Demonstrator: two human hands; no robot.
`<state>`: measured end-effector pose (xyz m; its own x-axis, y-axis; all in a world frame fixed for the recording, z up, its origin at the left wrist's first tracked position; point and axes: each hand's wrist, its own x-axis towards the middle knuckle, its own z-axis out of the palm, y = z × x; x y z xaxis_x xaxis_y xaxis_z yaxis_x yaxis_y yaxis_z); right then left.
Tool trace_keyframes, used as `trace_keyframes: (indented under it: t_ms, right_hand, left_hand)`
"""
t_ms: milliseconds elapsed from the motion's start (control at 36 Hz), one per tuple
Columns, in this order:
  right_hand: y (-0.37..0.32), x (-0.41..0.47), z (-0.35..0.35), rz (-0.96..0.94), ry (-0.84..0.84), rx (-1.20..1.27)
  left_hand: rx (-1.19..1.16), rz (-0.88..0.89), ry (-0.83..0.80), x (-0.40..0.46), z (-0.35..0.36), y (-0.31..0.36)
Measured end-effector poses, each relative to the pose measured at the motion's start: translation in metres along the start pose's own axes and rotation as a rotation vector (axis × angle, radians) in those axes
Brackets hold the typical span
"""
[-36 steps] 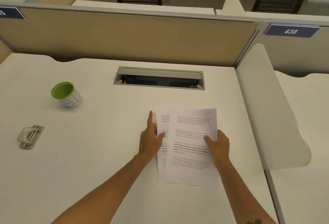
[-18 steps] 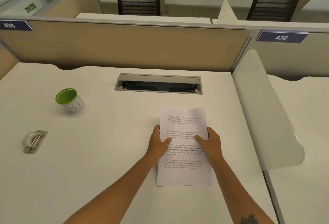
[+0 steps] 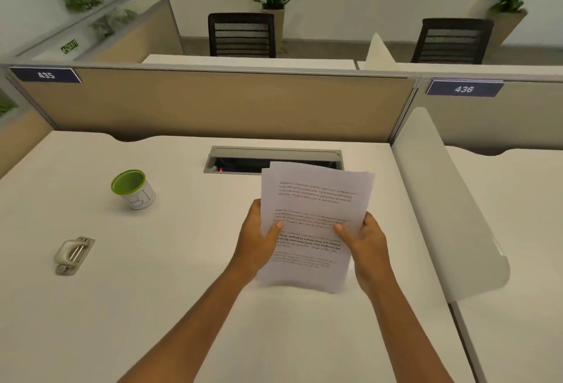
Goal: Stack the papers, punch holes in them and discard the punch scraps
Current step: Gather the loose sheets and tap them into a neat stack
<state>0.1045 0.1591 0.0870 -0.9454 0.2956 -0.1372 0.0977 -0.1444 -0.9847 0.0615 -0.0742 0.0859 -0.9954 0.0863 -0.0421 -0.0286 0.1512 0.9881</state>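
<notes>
A small stack of white printed papers (image 3: 313,206) is held tilted above the white desk (image 3: 170,291), its lower edge near the desk top. My left hand (image 3: 259,239) grips the stack's left edge, thumb on the front. On the right edge sits my right hand (image 3: 365,245), thumb also on the printed face. The sheets lie nearly aligned, with a second sheet's corner showing at the top. A grey metal hole punch (image 3: 73,254) lies at the desk's left. Farther back on the left stands a white cup with a green rim (image 3: 134,189).
A grey cable tray opening (image 3: 243,160) is set in the desk behind the papers. A white curved divider (image 3: 441,200) borders the desk on the right. A tan partition (image 3: 213,102) closes the far side.
The two sheets, spread flat on the desk, were slid together into one stack. Both hands then lifted it off the desk and tilted it up.
</notes>
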Motion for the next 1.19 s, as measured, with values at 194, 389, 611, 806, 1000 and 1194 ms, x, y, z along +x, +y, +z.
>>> trace_keyframes:
  t_ms: [194,389,611,806,1000,1194]
  right_hand:
    - [0.001,-0.026,0.035,-0.159,0.022,0.011]
    - [0.033,-0.047,0.058,-0.087,0.01,-0.108]
    - [0.036,-0.054,0.076,-0.124,0.096,-0.174]
    - [0.023,-0.057,0.076,-0.238,0.221,-0.388]
    - [-0.056,-0.051,0.084,-0.657,0.15,-0.875]
    - [-0.067,-0.054,0.092,-0.604,-0.111,-0.85]
  left_hand:
    - [0.004,0.119,0.056,-0.011,-0.029,0.014]
    - [0.007,0.04,0.083,-0.035,-0.043,-0.023]
    - [-0.008,0.011,0.116,-0.036,-0.054,-0.028]
    - [0.061,0.078,0.1,-0.031,-0.066,-0.031]
    - [0.365,0.329,-0.15,-0.02,-0.094,0.006]
    - [0.638,0.462,-0.222,-0.013,-0.124,0.041]
